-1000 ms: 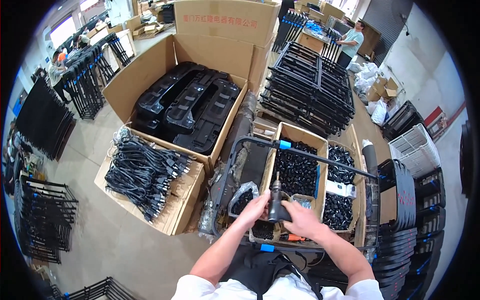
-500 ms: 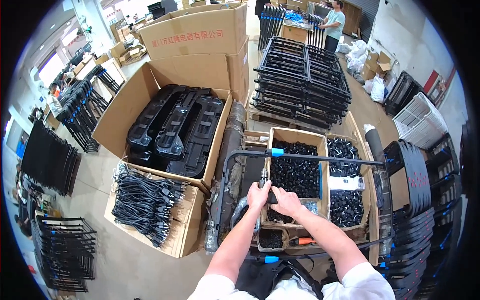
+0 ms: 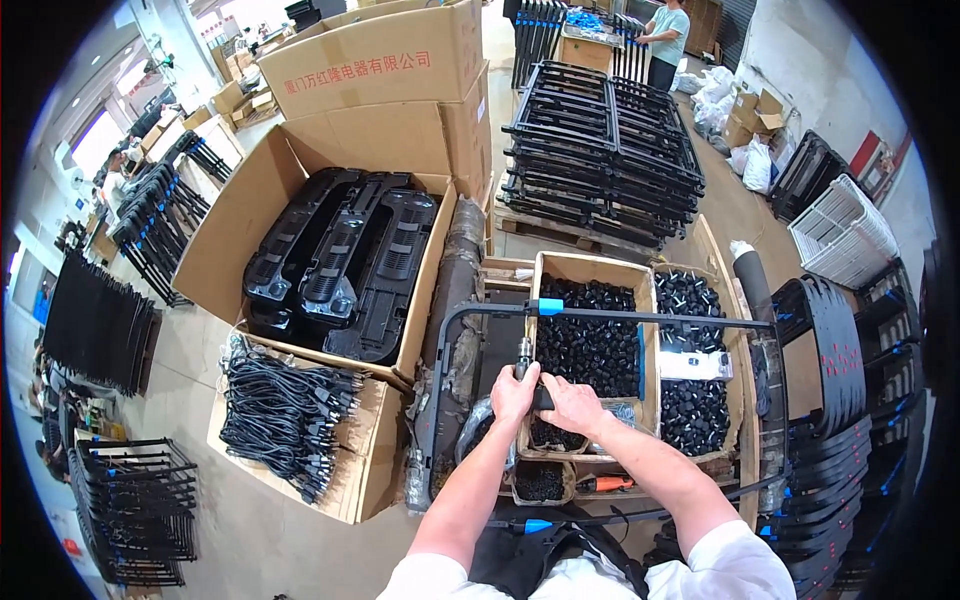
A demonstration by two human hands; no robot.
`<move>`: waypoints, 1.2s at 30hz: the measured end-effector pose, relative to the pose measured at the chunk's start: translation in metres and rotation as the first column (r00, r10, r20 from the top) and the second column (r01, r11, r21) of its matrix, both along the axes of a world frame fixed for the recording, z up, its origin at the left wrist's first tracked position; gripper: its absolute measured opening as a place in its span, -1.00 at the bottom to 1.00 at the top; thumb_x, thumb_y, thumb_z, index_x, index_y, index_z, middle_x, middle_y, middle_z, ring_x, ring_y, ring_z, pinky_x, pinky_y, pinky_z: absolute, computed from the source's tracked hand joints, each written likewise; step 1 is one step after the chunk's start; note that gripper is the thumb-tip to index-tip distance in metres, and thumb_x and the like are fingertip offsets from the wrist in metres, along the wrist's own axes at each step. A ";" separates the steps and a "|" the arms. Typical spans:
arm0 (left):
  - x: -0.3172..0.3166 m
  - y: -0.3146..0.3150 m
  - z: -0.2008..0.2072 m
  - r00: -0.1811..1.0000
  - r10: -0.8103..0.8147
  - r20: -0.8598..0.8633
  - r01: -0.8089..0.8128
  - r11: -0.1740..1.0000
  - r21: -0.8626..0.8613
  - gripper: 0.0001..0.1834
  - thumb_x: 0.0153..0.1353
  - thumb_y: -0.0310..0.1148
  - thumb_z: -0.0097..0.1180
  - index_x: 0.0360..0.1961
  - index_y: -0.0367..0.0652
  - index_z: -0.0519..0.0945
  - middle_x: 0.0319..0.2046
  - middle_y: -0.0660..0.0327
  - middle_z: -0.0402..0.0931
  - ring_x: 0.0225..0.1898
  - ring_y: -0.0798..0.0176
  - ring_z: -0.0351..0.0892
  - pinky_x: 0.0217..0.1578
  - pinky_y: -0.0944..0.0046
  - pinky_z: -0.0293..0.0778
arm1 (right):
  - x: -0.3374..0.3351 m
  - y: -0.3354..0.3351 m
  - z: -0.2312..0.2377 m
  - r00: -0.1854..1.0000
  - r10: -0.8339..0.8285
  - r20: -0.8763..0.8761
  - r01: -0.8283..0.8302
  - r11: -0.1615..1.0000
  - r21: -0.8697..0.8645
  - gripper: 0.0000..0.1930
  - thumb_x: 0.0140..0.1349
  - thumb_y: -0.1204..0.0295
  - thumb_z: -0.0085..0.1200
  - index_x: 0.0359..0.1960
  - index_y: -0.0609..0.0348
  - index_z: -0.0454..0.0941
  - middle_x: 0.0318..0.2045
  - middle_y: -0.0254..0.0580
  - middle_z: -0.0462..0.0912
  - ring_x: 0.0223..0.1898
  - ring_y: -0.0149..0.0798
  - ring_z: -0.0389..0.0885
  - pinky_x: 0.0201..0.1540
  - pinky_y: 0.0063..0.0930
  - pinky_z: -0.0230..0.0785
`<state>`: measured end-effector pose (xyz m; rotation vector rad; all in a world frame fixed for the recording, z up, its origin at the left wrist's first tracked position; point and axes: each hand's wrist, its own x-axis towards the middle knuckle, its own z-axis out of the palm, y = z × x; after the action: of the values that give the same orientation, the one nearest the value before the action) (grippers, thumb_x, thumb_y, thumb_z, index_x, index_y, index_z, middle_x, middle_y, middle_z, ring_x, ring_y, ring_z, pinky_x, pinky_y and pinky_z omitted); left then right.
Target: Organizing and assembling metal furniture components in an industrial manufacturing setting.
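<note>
My left hand (image 3: 513, 394) is wrapped round the front of a drill (image 3: 525, 351), whose silver chuck points away from me. My right hand (image 3: 574, 406) grips the dark rear part of the same tool, most of which the fingers cover. Under the chuck's tip the bit is too small to make out. A black tubular frame (image 3: 690, 321) with blue clips (image 3: 550, 307) lies around my forearms, and the chuck points toward its far bar. Beneath it, a cardboard box (image 3: 648, 350) holds many black knobs (image 3: 585, 345). A small box of dark screws (image 3: 540, 482) sits close to my body.
An orange-handled tool (image 3: 610, 483) lies by my right forearm. To the left are bundled black cables (image 3: 285, 420) and a large carton (image 3: 215, 235) of black plastic housings (image 3: 345, 265). Stacked black frames (image 3: 600, 155) stand ahead; curved panels (image 3: 830, 350) line the right. A person (image 3: 668, 40) stands far back.
The view has shifted slightly, so the surroundings sit a little differently. Both hands keep their hold on the drill, almost unmoved against the frame.
</note>
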<state>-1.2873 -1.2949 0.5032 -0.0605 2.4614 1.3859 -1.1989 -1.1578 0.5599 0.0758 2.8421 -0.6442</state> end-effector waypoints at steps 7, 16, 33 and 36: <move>-0.007 0.007 -0.002 1.000 -0.014 -0.023 0.014 1.000 -0.001 -0.30 0.27 0.26 0.30 -0.06 -0.29 0.70 -0.10 -0.16 0.76 0.02 -0.19 0.76 0.07 -0.05 0.58 | -0.003 0.004 -0.002 0.994 -0.018 -0.105 0.017 1.000 -0.010 -0.27 0.16 0.18 0.35 0.29 0.21 0.32 0.02 0.26 0.70 -0.06 0.27 0.77 0.00 0.10 0.65; -0.012 0.013 0.010 0.991 -0.099 0.087 0.104 0.993 -0.058 -0.26 0.33 0.29 0.22 0.06 -0.28 0.57 0.00 -0.23 0.72 0.11 -0.29 0.70 0.13 -0.12 0.55 | -0.005 0.011 0.000 1.000 -0.027 -0.010 0.026 0.999 -0.018 -0.20 0.18 0.11 0.38 0.36 0.16 0.25 0.08 0.25 0.71 -0.05 0.27 0.77 0.00 0.08 0.64; -0.025 0.028 0.025 0.967 -0.248 0.057 0.253 0.916 -0.312 -0.27 0.46 0.24 0.06 0.12 -0.35 0.41 -0.01 -0.42 0.67 0.10 -0.44 0.68 0.15 -0.25 0.55 | -0.007 0.020 -0.028 0.986 -0.089 -0.144 0.068 0.988 -0.140 0.01 0.16 0.16 0.47 0.54 0.21 0.12 0.21 0.23 0.66 0.10 0.22 0.73 0.11 0.02 0.61; -0.026 0.030 0.025 0.968 -0.247 0.040 0.247 0.920 -0.305 -0.26 0.45 0.24 0.06 0.12 -0.35 0.40 -0.02 -0.42 0.68 0.10 -0.45 0.68 0.15 -0.25 0.56 | -0.009 0.022 -0.029 0.988 -0.111 -0.106 0.098 0.988 -0.124 0.03 0.15 0.15 0.47 0.56 0.21 0.10 0.21 0.23 0.66 0.08 0.21 0.74 0.10 0.00 0.62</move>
<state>-1.3131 -1.2649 0.5285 0.1750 2.5569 0.8909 -1.2081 -1.1357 0.5307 0.1751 2.9157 -0.8636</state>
